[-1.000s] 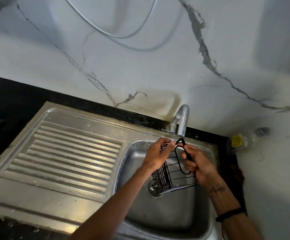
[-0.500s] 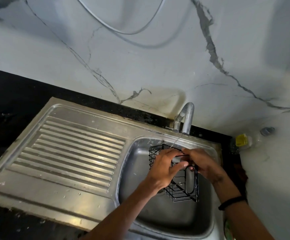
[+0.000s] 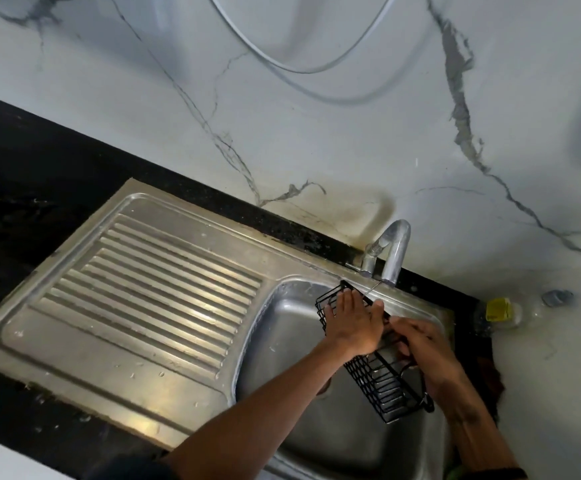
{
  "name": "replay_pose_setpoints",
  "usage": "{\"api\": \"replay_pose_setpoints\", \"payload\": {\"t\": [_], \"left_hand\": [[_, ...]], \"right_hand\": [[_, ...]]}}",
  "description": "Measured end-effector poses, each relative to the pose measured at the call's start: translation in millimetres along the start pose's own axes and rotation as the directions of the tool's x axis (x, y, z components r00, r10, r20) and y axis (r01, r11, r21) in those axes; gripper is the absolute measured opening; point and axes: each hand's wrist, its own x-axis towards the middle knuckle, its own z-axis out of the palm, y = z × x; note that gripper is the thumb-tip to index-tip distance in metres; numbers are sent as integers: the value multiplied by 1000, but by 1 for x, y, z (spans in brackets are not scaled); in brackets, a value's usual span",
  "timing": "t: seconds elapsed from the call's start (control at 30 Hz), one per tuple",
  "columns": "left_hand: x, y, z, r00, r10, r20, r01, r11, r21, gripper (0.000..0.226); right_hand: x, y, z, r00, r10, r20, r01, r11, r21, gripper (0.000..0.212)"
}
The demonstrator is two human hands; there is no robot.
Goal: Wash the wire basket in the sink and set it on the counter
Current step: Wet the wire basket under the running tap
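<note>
A black wire basket [image 3: 374,382] hangs tilted over the steel sink bowl [image 3: 282,327], its far end just under the tap spout [image 3: 394,251]. A thin stream of water falls from the spout onto it. My left hand [image 3: 353,322] lies on the basket's upper part with its fingers spread over the wires. My right hand [image 3: 424,355] grips the basket's right side near its handle. The middle of the basket is hidden under both hands.
A ribbed steel drainboard [image 3: 150,292] stretches left of the bowl, set in a black counter [image 3: 22,181]. A clear plastic bottle with a yellow label [image 3: 500,310] lies at the right by the marble wall. A grey hose [image 3: 303,67] loops on the wall above.
The basket has turned and swung, its long side now running from the tap down to the right. My left hand has slid up onto its far end; my right hand moved lower right.
</note>
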Motion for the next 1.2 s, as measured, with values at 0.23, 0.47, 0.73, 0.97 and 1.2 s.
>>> {"api": "replay_pose_setpoints", "payload": {"t": [0.23,0.47,0.73,0.97,1.2], "left_hand": [[30,33,-2,994,-88,-61,91,995,47,130],[53,4,-24,985,-172,-26,171,984,-57,96],[31,-44,-80,954,-26,298,229,705,-672,96],[-2,-93,-77,971,31,237,163,641,-750,41],[-28,-135,-42,967,-250,-50,61,418,-906,84]], "right_hand": [[-29,1,-28,999,-13,-31,18,986,166,25],[-55,-1,-39,999,36,-33,-26,965,261,26],[-14,15,-55,948,280,154,-312,710,631,41],[64,18,-52,908,416,52,-387,783,487,22],[106,32,-4,944,327,-48,-291,890,350,52]]}}
